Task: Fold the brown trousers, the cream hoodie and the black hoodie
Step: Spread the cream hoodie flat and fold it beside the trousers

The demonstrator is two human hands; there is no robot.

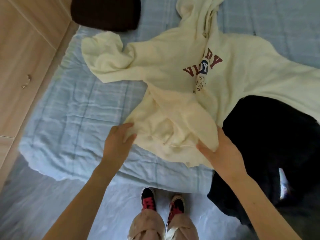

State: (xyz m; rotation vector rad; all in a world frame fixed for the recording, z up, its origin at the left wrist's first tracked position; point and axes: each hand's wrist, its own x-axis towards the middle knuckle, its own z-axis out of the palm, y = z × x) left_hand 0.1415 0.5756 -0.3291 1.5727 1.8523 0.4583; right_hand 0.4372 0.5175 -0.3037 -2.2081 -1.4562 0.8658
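**Item 1: cream hoodie**. It lies print-side up across the bed, hood away from you, one sleeve bunched to the left. Its right side overlaps the black hoodie. The near edge is lifted and rumpled, because you hold it at both corners.

**Item 2: your left hand**. It pinches the near-left corner of the cream fabric between thumb and curled fingers.

**Item 3: your right hand**. It is closed on the near-right corner, thumb on top of the cloth. Holding two corners looks like the way to pull the body flat and square before folding.

**Item 4: black hoodie**. It is unfolded at the bed's right and partly hangs over the near edge. It sits under the cream one, so it probably has to wait its turn.

**Item 5: brown trousers**. They sit as a compact dark block at the far left corner, apart from the working area, and appear already folded.

**Item 6: wooden wardrobe**. It stands along the left side of the bed.
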